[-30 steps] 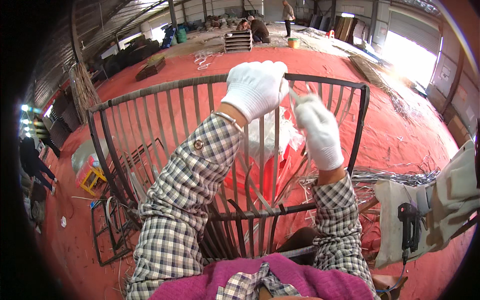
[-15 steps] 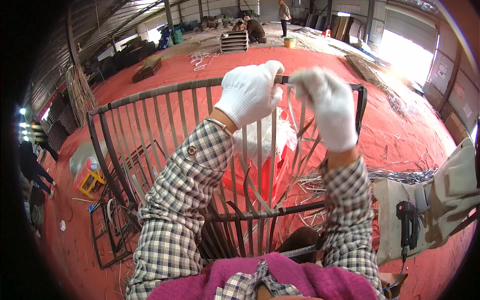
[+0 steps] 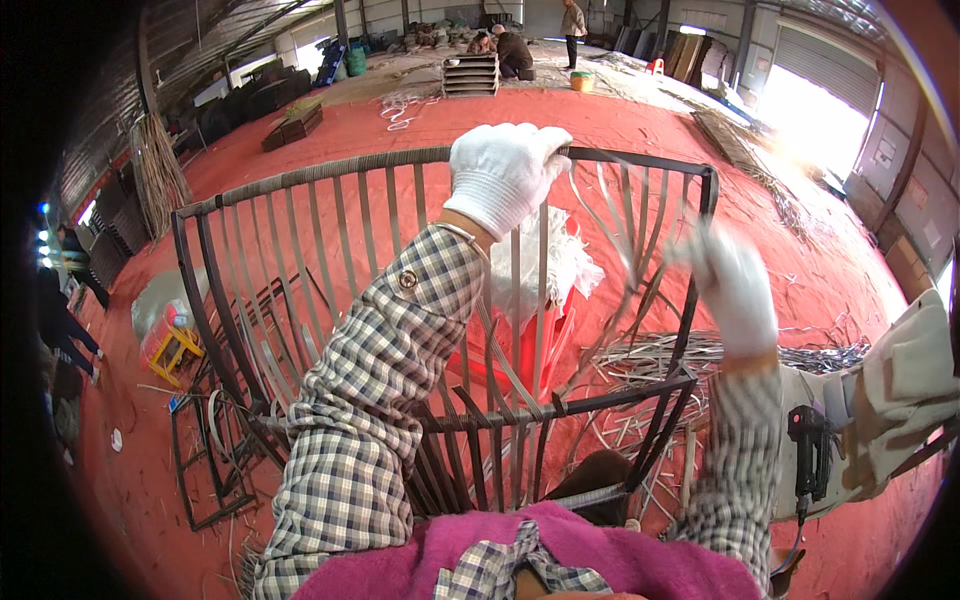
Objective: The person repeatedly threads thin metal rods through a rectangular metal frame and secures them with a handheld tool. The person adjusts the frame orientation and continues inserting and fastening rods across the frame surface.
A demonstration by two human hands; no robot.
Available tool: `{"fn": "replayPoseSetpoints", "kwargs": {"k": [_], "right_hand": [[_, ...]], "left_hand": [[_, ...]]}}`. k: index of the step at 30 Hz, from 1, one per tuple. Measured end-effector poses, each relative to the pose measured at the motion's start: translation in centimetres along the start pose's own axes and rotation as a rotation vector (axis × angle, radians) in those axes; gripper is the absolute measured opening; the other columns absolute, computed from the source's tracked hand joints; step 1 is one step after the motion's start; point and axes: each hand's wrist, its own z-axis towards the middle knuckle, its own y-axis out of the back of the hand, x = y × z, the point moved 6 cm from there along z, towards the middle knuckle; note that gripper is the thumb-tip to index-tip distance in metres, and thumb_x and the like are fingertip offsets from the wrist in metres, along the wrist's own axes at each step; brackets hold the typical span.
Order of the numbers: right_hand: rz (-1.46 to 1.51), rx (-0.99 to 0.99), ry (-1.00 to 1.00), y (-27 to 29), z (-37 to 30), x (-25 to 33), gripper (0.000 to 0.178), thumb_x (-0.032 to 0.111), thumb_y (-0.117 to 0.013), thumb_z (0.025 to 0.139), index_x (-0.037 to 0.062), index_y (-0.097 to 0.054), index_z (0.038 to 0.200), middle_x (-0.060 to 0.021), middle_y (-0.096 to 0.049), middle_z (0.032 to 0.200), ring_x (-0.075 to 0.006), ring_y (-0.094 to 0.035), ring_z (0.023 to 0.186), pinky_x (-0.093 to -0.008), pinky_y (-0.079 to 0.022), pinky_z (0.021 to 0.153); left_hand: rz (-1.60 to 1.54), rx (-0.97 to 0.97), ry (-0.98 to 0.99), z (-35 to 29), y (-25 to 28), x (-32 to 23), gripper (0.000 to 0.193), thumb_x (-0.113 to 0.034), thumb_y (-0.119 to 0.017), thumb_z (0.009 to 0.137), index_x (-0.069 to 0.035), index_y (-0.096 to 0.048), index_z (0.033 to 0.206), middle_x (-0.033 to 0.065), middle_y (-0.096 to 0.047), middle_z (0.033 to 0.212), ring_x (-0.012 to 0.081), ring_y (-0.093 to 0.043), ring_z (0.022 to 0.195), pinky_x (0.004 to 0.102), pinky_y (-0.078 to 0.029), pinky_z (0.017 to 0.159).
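Note:
A dark furniture frame [image 3: 710, 225] stands before me, with grey flat strips [image 3: 365, 215] running down from its top rail [image 3: 330, 172]. Strip is wound closely round the rail from the left as far as my left hand; the part to the right is bare. My left hand [image 3: 503, 178], in a white glove, is closed over the rail where the winding ends. My right hand [image 3: 735, 290], gloved too, is off the rail at the frame's right side. Motion smears its fingers, so whether it holds a strip is unclear. Loose strips [image 3: 630, 275] hang between the hands.
Behind the frame is a red plastic stool [image 3: 550, 345] with white plastic sheeting [image 3: 560, 260]. Cut strips [image 3: 640, 360] lie on the red floor. A black power tool [image 3: 808, 450] rests on a covered seat at right. A yellow stool [image 3: 177, 352] stands left; people work farther off.
My right hand has swung from the top rail down and to the right, away from my left hand. My left hand stays on the rail, and the frame has shifted slightly.

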Motion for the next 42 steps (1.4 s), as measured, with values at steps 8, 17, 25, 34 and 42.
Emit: {"fn": "replayPoseSetpoints", "kwargs": {"k": [8, 17, 25, 34, 42], "right_hand": [[-0.073, -0.717, -1.319, 24.2, -32.6, -8.0, 0.035, 0.036, -0.054, 0.097, 0.0093, -0.057, 0.074, 0.0045, -0.039, 0.060, -0.0069, -0.045, 0.056, -0.0212, -0.030, 0.045], [-0.783, -0.661, -1.074, 42.1, -43.2, -9.4, 0.060, 0.046, -0.038, 0.100, -0.0001, -0.049, 0.137, -0.0168, -0.059, 0.130, -0.0265, -0.055, 0.120, -0.0338, -0.037, 0.104], [-0.971, -0.517, -1.189, 42.4, -40.2, -2.3, 0.046, 0.031, -0.037, 0.103, -0.0031, -0.052, 0.130, -0.0191, -0.051, 0.136, -0.0321, -0.051, 0.122, -0.0367, -0.039, 0.103], [0.388, -0.084, -0.326, 0.1, -3.4, -1.2, 0.022, 0.007, -0.061, 0.087, 0.0000, -0.067, 0.107, -0.0103, -0.069, 0.096, -0.0158, -0.065, 0.089, -0.0288, -0.050, 0.083], [0.266, -0.174, -0.416, -10.6, 2.6, -2.2, 0.033, 0.017, -0.059, 0.086, 0.0050, -0.061, 0.117, -0.0171, -0.065, 0.094, -0.0330, -0.064, 0.087, -0.0411, -0.050, 0.078]], "left_hand": [[-0.034, 0.099, 0.063, 0.4, -1.0, -0.1, 0.022, -0.030, -0.070, 0.081, -0.019, -0.072, 0.101, 0.0049, -0.068, 0.077, 0.0246, -0.067, 0.074, 0.0368, -0.051, 0.062], [0.047, 0.288, 0.162, 0.2, -1.5, 1.7, 0.025, -0.032, -0.064, 0.087, -0.020, -0.070, 0.108, 0.0048, -0.071, 0.087, 0.0255, -0.068, 0.081, 0.0375, -0.052, 0.070], [-0.182, 0.612, 0.203, 2.7, -4.5, 1.7, 0.031, -0.029, -0.065, 0.086, -0.013, -0.069, 0.111, 0.0102, -0.071, 0.095, 0.0265, -0.066, 0.089, 0.0377, -0.050, 0.077], [-0.460, 0.974, 0.254, 4.5, -3.1, 0.1, 0.037, -0.030, -0.066, 0.087, -0.006, -0.069, 0.115, 0.0017, -0.058, 0.066, 0.0092, -0.048, 0.055, 0.0264, -0.040, 0.050], [-0.361, 0.946, 0.146, 4.5, -4.2, 0.5, 0.044, -0.035, -0.066, 0.087, -0.004, -0.066, 0.117, 0.0062, -0.067, 0.084, 0.0144, -0.058, 0.070, 0.0291, -0.047, 0.063]]}}
